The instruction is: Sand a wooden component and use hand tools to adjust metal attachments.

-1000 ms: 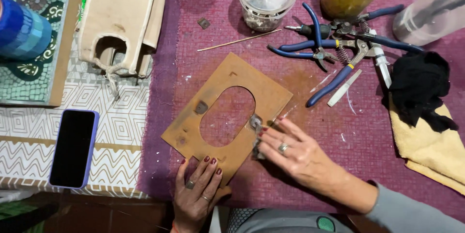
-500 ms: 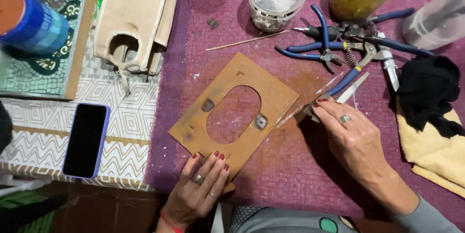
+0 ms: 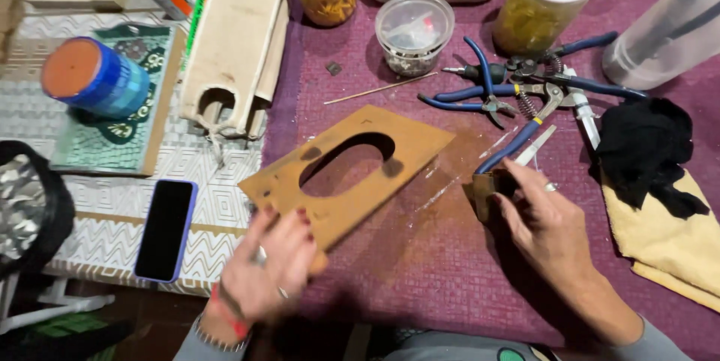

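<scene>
A brown board (image 3: 352, 173) with an oval hole in its middle is tilted up off the purple cloth (image 3: 435, 271). My left hand (image 3: 270, 271) grips the board's near corner. My right hand (image 3: 540, 218) is to the right of the board, its fingers closed on a small brownish block (image 3: 484, 187) near the blue-handled pliers (image 3: 517, 139).
More blue pliers (image 3: 480, 91), a thin stick (image 3: 382, 88), a clear tub (image 3: 414, 31) and two jars stand at the back. A black rag (image 3: 645, 151) lies on a yellow cloth (image 3: 667, 241) at the right. A phone (image 3: 165, 230), a blue cup (image 3: 94, 79) and a wooden piece (image 3: 236, 46) are at the left.
My left hand has lifted and turned the board, which lay flat before. My right hand has left the board's hole, moved right and picked up a small block.
</scene>
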